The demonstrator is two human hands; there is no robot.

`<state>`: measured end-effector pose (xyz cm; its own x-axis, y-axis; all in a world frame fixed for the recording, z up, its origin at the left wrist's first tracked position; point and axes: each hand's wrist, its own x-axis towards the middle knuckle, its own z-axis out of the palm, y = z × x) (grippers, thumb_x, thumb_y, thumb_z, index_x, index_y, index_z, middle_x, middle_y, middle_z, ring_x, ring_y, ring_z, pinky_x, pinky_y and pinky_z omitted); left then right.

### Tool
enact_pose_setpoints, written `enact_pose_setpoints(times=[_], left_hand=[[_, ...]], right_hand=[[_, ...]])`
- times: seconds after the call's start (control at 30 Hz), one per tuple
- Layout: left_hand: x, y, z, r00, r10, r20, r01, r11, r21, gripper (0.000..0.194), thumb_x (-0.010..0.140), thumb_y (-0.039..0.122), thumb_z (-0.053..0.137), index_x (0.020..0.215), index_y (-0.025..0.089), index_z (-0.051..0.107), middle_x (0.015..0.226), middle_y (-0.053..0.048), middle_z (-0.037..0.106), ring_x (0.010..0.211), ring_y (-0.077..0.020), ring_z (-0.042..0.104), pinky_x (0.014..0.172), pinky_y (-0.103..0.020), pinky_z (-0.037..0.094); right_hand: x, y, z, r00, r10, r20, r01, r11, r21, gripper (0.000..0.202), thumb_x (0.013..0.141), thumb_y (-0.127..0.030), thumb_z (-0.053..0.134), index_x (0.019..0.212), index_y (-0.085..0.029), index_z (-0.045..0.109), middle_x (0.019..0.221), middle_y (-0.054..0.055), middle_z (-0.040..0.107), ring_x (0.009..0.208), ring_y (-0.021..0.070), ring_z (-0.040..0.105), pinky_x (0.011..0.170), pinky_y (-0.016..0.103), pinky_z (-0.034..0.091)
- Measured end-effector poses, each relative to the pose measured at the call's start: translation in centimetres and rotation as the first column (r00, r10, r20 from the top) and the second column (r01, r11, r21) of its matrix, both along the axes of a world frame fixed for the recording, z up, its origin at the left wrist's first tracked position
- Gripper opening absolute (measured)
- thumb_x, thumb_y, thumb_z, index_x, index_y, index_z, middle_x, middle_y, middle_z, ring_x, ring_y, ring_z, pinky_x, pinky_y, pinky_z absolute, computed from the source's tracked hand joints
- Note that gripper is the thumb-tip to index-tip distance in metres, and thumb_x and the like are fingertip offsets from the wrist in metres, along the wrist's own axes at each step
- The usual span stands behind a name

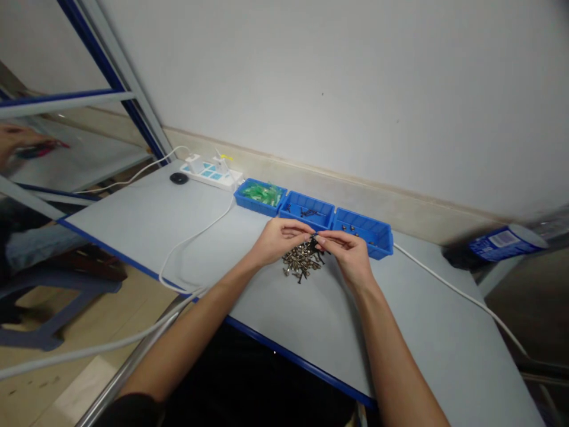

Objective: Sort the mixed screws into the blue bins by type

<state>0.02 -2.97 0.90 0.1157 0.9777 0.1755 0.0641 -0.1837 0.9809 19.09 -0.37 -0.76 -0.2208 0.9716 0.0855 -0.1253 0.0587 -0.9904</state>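
My left hand (284, 240) and my right hand (349, 252) meet fingertip to fingertip above the table, both closed in a pinch. A small dark piece shows between the fingertips, too small to make out. Just below them lies a loose pile of screws (303, 259), brassy and dark metal, partly hidden by the fingers. Behind the hands three blue bins stand in a row. The left bin (255, 206) holds green translucent pieces, the middle bin (326, 220) a few dark screws. Several small round metal parts lie in the right bin (383, 243), partly covered by my right hand.
A white power strip (211, 173) with plugs and a black round object (179, 178) sit at the back left. White cables (195, 228) cross the table. A blue-labelled container (502, 244) lies at the right. Another person's hand (18, 142) shows beyond the frame at left.
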Motion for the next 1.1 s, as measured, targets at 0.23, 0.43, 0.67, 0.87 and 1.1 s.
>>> enact_pose_setpoints(times=[0.23, 0.43, 0.67, 0.87, 1.1], left_hand=[[0.2, 0.0, 0.5, 0.998, 0.059, 0.012, -0.058, 0.998, -0.036, 0.018, 0.079, 0.024, 0.075, 0.094, 0.013, 0.078, 0.093, -0.011, 0.080, 0.088, -0.0231, 0.077, 0.088, -0.038, 0.062], [-1.2, 2.8, 0.9, 0.964, 0.266, -0.007, -0.265, 0.963, 0.054, 0.016, 0.076, 0.018, 0.077, 0.089, 0.011, 0.078, 0.097, -0.012, 0.079, 0.092, -0.0236, 0.076, 0.097, -0.042, 0.060], [-2.4, 4.9, 1.1, 0.955, 0.273, -0.118, -0.252, 0.954, 0.162, 0.028, 0.080, 0.015, 0.070, 0.106, 0.010, 0.077, 0.131, -0.017, 0.068, 0.114, -0.0268, 0.069, 0.101, -0.044, 0.058], [-3.1, 3.9, 1.2, 0.933, 0.212, -0.291, -0.124, 0.948, 0.293, 0.022, 0.087, 0.025, 0.065, 0.098, 0.015, 0.080, 0.104, -0.012, 0.078, 0.095, -0.0216, 0.074, 0.089, -0.036, 0.061], [-2.7, 3.8, 1.2, 0.782, -0.006, -0.624, 0.262, 0.911, 0.319, 0.023, 0.087, 0.020, 0.061, 0.100, 0.021, 0.080, 0.098, -0.008, 0.080, 0.088, -0.0221, 0.075, 0.086, -0.036, 0.057]], right_hand=[[0.6, 0.2, 0.0, 0.997, 0.006, 0.076, -0.006, 1.000, 0.001, 0.028, 0.067, -0.038, 0.087, 0.087, -0.021, 0.080, 0.082, 0.007, 0.079, 0.075, 0.0247, 0.075, 0.077, 0.041, 0.062], [1.2, 0.5, -0.1, 0.984, -0.106, 0.143, 0.102, 0.994, 0.031, 0.029, 0.068, -0.040, 0.085, 0.086, -0.019, 0.078, 0.081, 0.008, 0.078, 0.072, 0.0228, 0.073, 0.073, 0.038, 0.060], [2.0, 0.7, -0.3, 0.887, -0.198, 0.416, 0.097, 0.963, 0.252, 0.026, 0.079, -0.037, 0.070, 0.091, -0.015, 0.078, 0.080, 0.010, 0.076, 0.065, 0.0180, 0.066, 0.064, 0.033, 0.055], [2.9, 0.7, -0.2, 0.732, -0.210, 0.649, -0.076, 0.920, 0.384, 0.025, 0.082, -0.025, 0.061, 0.097, -0.015, 0.078, 0.080, 0.008, 0.077, 0.063, 0.0175, 0.066, 0.065, 0.031, 0.053], [3.0, 0.6, -0.3, 0.624, -0.182, 0.760, -0.211, 0.897, 0.389, 0.027, 0.077, -0.017, 0.060, 0.098, -0.015, 0.078, 0.082, 0.008, 0.077, 0.067, 0.0180, 0.066, 0.068, 0.030, 0.050]])
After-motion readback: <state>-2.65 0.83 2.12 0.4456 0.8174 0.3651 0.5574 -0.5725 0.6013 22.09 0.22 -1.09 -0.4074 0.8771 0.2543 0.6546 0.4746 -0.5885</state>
